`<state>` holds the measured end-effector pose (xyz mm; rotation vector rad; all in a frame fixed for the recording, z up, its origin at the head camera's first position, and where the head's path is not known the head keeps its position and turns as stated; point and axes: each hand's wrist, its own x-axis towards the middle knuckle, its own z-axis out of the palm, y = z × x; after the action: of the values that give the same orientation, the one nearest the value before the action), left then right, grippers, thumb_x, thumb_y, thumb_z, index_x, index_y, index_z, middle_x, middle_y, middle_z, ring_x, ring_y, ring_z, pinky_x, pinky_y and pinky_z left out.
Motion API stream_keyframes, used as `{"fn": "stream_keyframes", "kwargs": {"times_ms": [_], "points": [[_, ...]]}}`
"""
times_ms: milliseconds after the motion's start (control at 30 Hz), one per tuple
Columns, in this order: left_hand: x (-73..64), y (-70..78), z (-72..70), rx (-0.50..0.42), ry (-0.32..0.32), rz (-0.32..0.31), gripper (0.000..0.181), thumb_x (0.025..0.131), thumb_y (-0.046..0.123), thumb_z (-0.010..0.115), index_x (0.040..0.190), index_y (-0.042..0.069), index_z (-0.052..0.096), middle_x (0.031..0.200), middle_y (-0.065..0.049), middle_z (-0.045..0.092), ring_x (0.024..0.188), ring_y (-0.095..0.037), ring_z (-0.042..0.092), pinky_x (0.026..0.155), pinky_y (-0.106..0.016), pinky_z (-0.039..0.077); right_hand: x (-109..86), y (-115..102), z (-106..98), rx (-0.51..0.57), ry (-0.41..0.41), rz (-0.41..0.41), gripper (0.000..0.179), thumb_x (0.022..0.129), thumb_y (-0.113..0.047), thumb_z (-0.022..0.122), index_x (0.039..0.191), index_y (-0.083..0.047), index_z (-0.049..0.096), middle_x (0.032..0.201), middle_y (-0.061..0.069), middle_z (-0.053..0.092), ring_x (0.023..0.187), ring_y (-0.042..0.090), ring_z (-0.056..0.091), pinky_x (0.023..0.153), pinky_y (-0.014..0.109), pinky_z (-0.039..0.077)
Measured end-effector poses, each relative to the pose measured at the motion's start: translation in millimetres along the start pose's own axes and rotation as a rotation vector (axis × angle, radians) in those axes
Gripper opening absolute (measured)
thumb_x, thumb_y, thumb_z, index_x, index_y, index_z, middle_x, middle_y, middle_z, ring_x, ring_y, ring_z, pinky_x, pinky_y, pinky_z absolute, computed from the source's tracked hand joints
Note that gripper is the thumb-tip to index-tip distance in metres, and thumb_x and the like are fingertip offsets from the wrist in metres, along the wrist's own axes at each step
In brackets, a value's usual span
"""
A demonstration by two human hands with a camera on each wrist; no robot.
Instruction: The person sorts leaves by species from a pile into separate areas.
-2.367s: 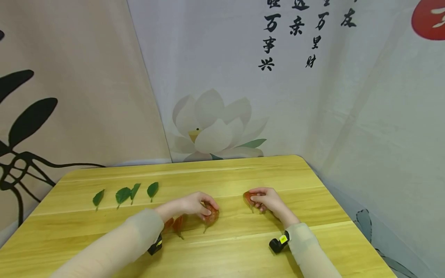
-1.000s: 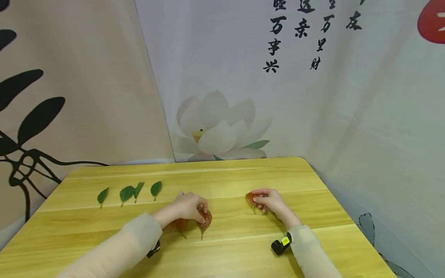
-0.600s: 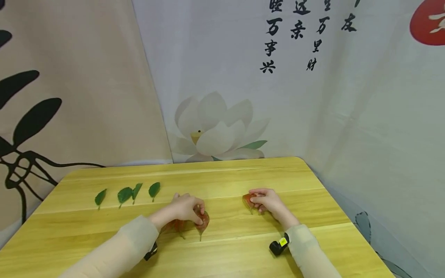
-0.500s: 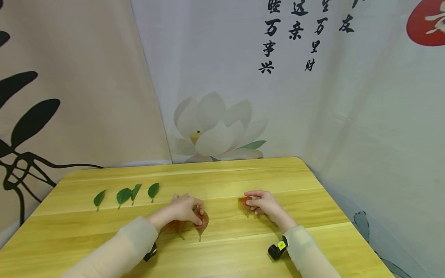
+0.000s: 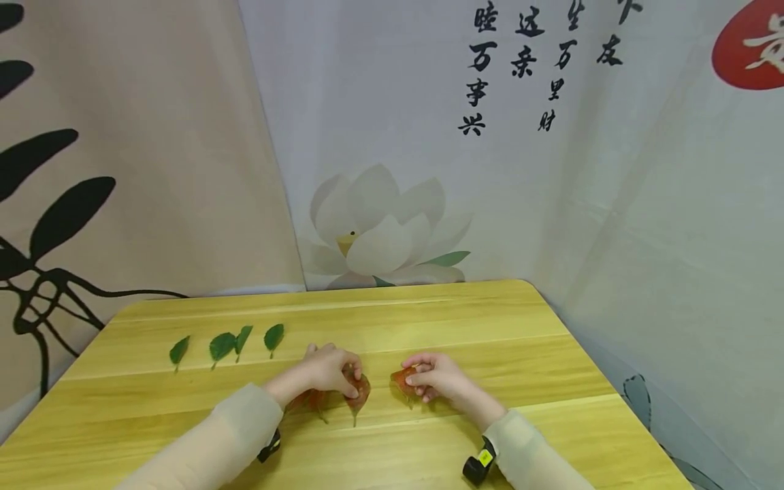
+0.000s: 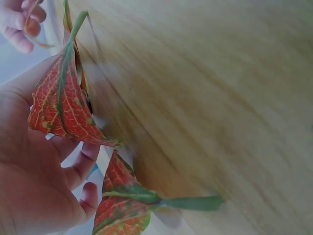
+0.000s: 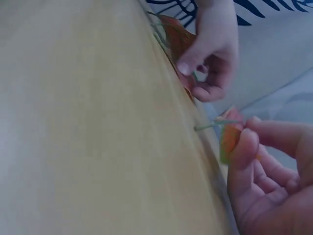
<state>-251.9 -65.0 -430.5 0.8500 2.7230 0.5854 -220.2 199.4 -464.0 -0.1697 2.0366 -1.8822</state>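
My left hand (image 5: 331,371) pinches a red leaf (image 5: 361,400), its stem pointing toward me, close over the table. Two more red leaves (image 5: 316,400) lie under and beside that wrist; in the left wrist view a veined red leaf (image 6: 63,100) and a second red leaf (image 6: 120,196) show large by the palm. To the right, my right hand (image 5: 444,380) holds another red leaf (image 5: 401,381) between thumb and fingers, a short gap from the left hand's leaf. The right wrist view shows this leaf (image 7: 227,142) at the fingertips, stem outward.
Several green leaves (image 5: 222,346) lie in a row at the table's back left. The wooden table (image 5: 490,313) meets a printed cloth backdrop (image 5: 392,136) behind it. Each wrist wears a small black camera (image 5: 478,468).
My left hand has shifted its leaf left, toward the other red leaves, then stayed there. My right hand, still holding its leaf, has moved left and nearer to me.
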Motion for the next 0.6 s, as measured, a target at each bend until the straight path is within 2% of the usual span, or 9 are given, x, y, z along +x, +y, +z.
{"fn": "stream_keyframes", "kwargs": {"times_ms": [200,400,600], "points": [[-3.4,2.9,-2.2,0.013,-0.008,-0.015,0.022,0.074,0.033,0.085,0.079,0.025,0.064,0.071,0.009,0.052,0.078,-0.018,0.038,0.074,-0.044,0.017,6.4,4,5,-0.063,-0.032,0.030,0.033,0.084,0.001,0.069,0.116,0.005,0.062,0.074,0.006,0.060,0.051,0.010,0.053,0.043,0.021,0.046],[-1.9,3.9,-1.8,0.038,-0.020,-0.034,0.024,0.074,0.034,0.085,0.078,0.026,0.064,0.072,0.011,0.052,0.077,-0.018,0.039,0.075,-0.044,0.018,14.6,6,5,-0.166,-0.023,0.057,0.029,0.083,0.001,0.070,0.112,0.000,0.065,0.072,0.006,0.057,0.048,0.011,0.054,0.040,0.021,0.044],[3.2,-0.5,2.0,0.055,-0.018,-0.024,0.024,0.073,0.035,0.085,0.077,0.027,0.063,0.072,0.011,0.053,0.078,-0.018,0.040,0.075,-0.044,0.019,16.5,4,7,-0.245,-0.021,0.062,0.027,0.081,0.000,0.071,0.107,-0.002,0.066,0.070,0.007,0.055,0.045,0.012,0.054,0.038,0.023,0.044]]}}
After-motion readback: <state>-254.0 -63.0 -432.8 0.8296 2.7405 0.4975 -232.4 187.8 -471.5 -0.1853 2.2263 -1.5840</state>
